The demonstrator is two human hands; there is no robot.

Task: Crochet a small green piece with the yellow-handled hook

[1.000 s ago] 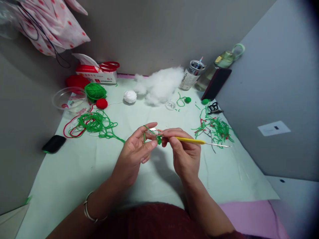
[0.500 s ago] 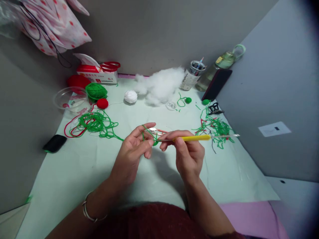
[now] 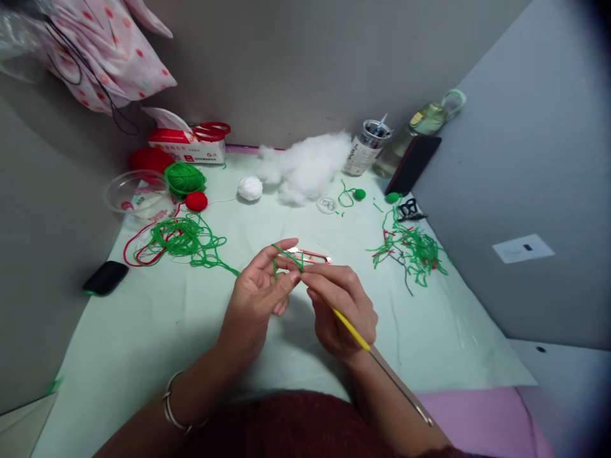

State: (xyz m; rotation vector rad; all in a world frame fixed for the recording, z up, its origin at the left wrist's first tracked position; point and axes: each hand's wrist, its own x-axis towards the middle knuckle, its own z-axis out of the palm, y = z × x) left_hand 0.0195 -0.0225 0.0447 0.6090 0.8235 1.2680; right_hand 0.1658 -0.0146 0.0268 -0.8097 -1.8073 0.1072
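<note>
As right fingers (image 3: 334, 292) grip, yellow hook (image 3: 351, 329) slanting, free tip (image 3: 429, 422) lower right

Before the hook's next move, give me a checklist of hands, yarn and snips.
1. Hook held in right hand: ok.
2. Green yarn over left hand's index finger: ok.
3. Hook's working tip visible: not ok, hidden at the fingers.
4. Green tangle free of knots: cannot tell, strands overlap.
5. Snips well away from hands: not ok, lying just beyond the fingers.
</note>
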